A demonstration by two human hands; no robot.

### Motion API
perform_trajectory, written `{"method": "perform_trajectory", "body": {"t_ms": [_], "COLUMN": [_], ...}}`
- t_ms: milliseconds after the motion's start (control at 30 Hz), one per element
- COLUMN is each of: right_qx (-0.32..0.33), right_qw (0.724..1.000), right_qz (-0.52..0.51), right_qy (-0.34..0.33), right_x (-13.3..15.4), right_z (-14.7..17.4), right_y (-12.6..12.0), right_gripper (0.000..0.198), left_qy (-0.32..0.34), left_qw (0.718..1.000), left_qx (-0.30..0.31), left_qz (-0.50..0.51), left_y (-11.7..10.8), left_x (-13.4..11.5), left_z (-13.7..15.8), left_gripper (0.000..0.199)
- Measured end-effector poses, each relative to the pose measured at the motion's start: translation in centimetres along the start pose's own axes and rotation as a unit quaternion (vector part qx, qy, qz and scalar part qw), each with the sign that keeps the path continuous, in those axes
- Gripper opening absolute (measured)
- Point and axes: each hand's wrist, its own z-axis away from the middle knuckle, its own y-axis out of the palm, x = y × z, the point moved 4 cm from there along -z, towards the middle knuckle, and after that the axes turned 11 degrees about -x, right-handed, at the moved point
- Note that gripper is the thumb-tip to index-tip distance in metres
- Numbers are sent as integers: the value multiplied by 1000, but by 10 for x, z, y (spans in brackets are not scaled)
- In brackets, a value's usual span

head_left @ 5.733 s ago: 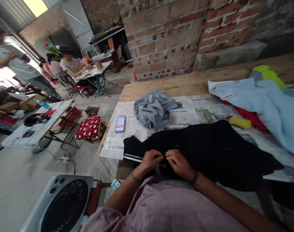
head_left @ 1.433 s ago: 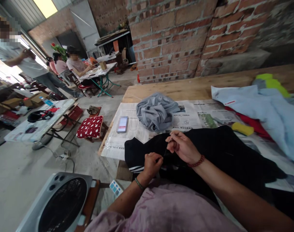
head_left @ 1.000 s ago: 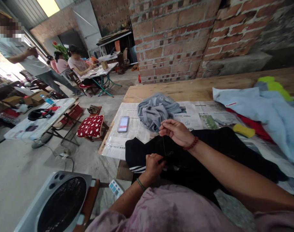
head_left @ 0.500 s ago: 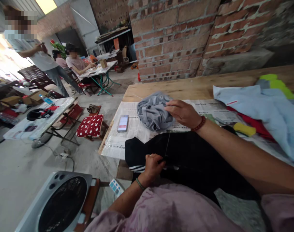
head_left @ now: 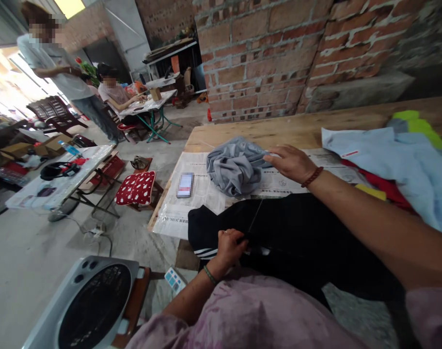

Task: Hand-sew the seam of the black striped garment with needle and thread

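A black garment (head_left: 297, 223) with white stripes near its left end lies across the table's front edge and my lap. My left hand (head_left: 231, 247) is closed on a fold of it, with a whitish patch beside the fingers. A pale thread (head_left: 256, 213) rises from the cloth near that hand toward my right hand (head_left: 292, 162). My right hand is raised over the table, fingertips pinched at the thread's upper end; a needle cannot be made out. Behind those fingertips lies a crumpled grey cloth (head_left: 233, 167).
On the newspaper-covered table (head_left: 170, 218) are a phone (head_left: 185, 185), a light blue garment (head_left: 399, 160) and a yellow item (head_left: 371, 192). A fan (head_left: 93, 305) stands lower left, a red stool (head_left: 135, 188) beyond. Two people, one standing (head_left: 66, 82), are in the background.
My right hand has moved right and away from the grey cloth, and the thread leans further right. My left hand stays on the black garment. The standing person has shifted right.
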Motion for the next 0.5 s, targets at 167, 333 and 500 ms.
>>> {"method": "perform_trajectory", "body": {"t_ms": [167, 333, 500], "right_qx": [-34, 14, 55], "right_qw": [985, 885, 752], "right_qz": [-65, -251, -416], "right_qy": [153, 391, 508], "right_x": [32, 85, 138], "right_z": [32, 96, 165], "right_y": [6, 11, 13], "right_gripper": [19, 9, 20], "left_qy": [12, 17, 2], "left_qw": [1000, 997, 996], "left_qx": [4, 8, -5], "left_qz": [-27, -76, -87], "left_y": [-3, -13, -18], "left_x": [2, 10, 35], "left_z": [9, 27, 49], "left_gripper": [23, 39, 35]}}
